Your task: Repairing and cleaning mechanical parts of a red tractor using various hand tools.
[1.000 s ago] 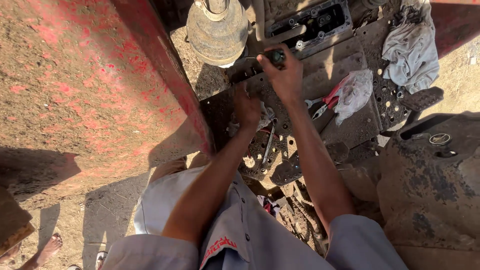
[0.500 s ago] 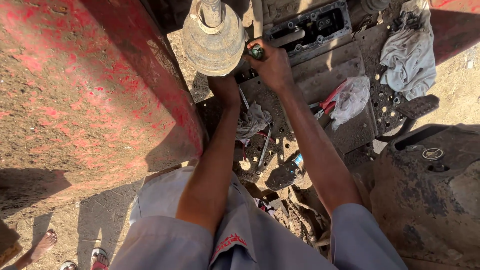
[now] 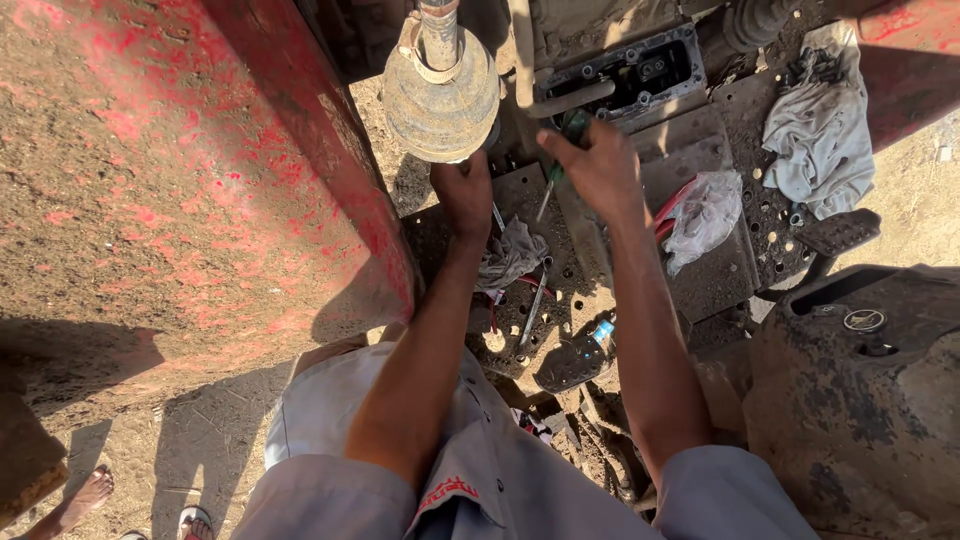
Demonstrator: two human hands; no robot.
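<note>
Right hand point(image 3: 600, 170) is clamped on one green-handled screwdriver point(image 3: 556, 170).
Left hand point(image 3: 465, 195), grip unclear, touches one dusty rubber boot point(image 3: 440, 95); two rags: grey at 1 o'clock point(image 3: 815, 125), one near centre point(image 3: 510, 255).

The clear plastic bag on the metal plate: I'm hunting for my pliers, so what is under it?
Red handles stick out from under the plastic bag, beside the right hand holding a screwdriver. The bag covers the tool's head, so its kind cannot be told.
</note>
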